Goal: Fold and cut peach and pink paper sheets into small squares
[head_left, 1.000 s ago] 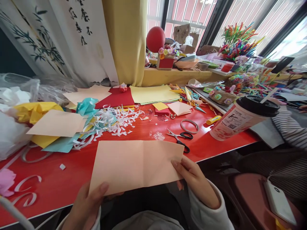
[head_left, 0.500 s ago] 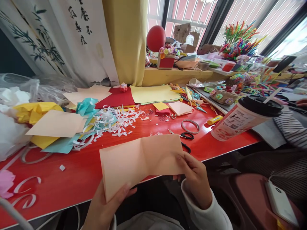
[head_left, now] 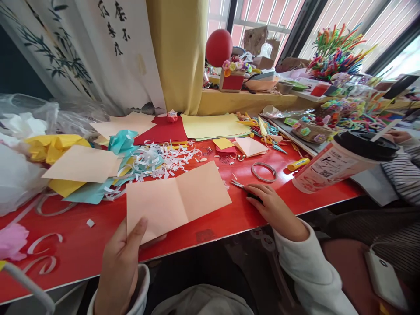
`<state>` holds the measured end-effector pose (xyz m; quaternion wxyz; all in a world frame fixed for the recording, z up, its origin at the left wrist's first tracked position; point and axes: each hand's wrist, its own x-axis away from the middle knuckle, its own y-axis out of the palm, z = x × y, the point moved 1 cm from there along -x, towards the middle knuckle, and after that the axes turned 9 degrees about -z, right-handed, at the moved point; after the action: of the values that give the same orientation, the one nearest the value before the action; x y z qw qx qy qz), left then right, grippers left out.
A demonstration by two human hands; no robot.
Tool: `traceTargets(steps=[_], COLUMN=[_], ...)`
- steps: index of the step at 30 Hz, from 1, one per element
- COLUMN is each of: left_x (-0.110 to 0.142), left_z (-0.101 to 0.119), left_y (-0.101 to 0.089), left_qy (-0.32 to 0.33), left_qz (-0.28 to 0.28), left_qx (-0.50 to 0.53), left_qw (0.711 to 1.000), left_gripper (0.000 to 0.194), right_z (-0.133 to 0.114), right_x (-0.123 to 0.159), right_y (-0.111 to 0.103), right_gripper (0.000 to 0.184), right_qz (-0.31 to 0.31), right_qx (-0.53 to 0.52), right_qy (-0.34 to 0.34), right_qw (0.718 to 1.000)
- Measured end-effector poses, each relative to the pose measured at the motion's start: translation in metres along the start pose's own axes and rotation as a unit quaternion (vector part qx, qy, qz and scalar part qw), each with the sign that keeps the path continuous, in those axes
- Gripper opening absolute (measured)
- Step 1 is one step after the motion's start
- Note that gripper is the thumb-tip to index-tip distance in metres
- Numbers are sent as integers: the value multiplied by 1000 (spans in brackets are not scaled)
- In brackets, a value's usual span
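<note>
A peach sheet of paper (head_left: 197, 188) with a crease down its middle is pinched at its lower left by my left hand (head_left: 121, 258), thumb on top and fingers underneath. It is partly unfolded above the front of the table. To the right of the paper, my right hand (head_left: 275, 208) is on a pair of scissors (head_left: 239, 184), its fingers curled over the black handles and hiding most of them. The metal blades point left and lie on the red tabletop.
White paper shreds (head_left: 177, 159) and coloured paper lie at the left on the red table (head_left: 108, 236). A silver ring (head_left: 264, 172), a yellow glue stick (head_left: 298, 164) and a paper cup (head_left: 328, 168) are at the right. A person's striped sleeve (head_left: 402, 173) shows beyond the cup.
My right hand has let go of the paper and moved to the scissors on the table. My left hand keeps the paper, which has shifted to the left and tilted.
</note>
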<state>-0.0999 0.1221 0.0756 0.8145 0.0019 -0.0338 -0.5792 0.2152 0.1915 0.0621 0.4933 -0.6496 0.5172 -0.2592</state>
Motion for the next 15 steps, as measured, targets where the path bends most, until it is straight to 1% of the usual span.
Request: traceTargets(steps=[3, 5, 7, 9, 12, 15], left_x=[-1, -1, -3, -4, -4, -2], left_z=[1, 1, 1, 2, 5, 9], left_y=[4, 4, 4, 4, 5, 9], left_qy=[-8, -5, -6, -4, 7, 26], left_qz=[-18, -15, -14, -12, -7, 4], left_qx=[79, 101, 110, 116, 118, 116], left_qw=[997, 995, 994, 993, 993, 993], left_gripper=[40, 38, 37, 36, 36, 35], right_z=[8, 12, 16, 17, 9, -9], right_x=[8, 14, 18, 20, 20, 22], right_y=[-9, -15, -20, -22, -23, -23], right_gripper=[32, 32, 34, 34, 36, 43], right_qz=[-28, -42, -74, -108, -128, -129], right_qx=[48, 73, 66, 47, 75, 135], right_qy=[3, 14, 16, 33, 106, 173], right_qw=[998, 996, 995, 993, 983, 967])
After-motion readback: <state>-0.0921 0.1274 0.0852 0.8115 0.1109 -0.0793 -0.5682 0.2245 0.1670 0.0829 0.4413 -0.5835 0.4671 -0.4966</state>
